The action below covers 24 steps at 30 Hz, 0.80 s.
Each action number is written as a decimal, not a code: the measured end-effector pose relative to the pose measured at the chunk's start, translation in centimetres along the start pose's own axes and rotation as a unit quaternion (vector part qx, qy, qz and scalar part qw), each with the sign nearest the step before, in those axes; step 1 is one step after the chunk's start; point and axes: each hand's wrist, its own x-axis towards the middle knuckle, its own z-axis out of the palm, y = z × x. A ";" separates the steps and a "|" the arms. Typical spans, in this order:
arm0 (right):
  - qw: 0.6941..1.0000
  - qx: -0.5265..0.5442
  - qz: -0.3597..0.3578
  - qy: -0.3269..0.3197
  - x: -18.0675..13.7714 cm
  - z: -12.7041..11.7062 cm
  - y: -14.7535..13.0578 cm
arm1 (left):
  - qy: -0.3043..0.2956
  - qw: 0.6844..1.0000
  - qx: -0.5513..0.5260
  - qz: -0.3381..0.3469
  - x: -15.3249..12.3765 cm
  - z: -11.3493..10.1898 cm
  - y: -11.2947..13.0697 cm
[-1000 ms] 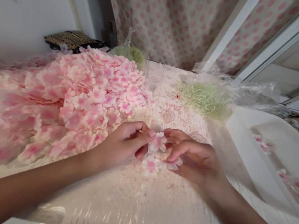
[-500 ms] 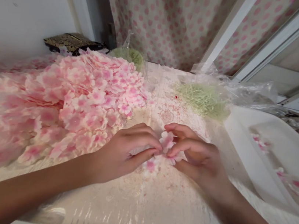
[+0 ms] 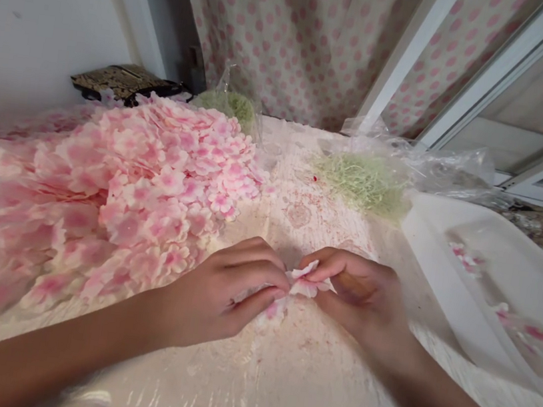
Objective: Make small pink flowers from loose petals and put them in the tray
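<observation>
Between my two hands is a small pink-and-white artificial flower [image 3: 306,289], its petals partly folded and turned to the side. My left hand [image 3: 232,289] is closed, thumb and forefinger pinching at the flower's left edge. Fingers of my right hand [image 3: 370,295] press on its petals from the other side, with the thumb below. Another pink-centred blossom [image 3: 275,310] lies beneath my left fingertips, mostly covered by them. To the left of my hands spreads a big heap of pink artificial flowers [image 3: 148,179].
A white tray [image 3: 423,258] with a few blossoms stands at the right. Behind it lie green shredded filler [image 3: 362,184] and a clear plastic bag [image 3: 451,163]. Another bag of green filler [image 3: 239,108] and a snakeskin-patterned purse [image 3: 122,79] sit at the back left, before a dotted curtain [image 3: 294,38].
My right fingers have closed in on the flower, and its petals have gone from standing upright to lying flatter and folded. The left hand stays nearly in place; the view has shifted slightly.
</observation>
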 end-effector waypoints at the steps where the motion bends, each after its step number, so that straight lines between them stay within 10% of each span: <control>1: 1.000 0.004 -0.001 -0.002 0.0 0.0 0.0 | 0.000 1.000 0.003 0.002 0.0 0.0 0.0; 24: 0.997 -0.056 0.041 -0.011 -0.3 0.5 0.6 | -0.015 0.965 0.197 0.171 -0.7 0.6 -0.1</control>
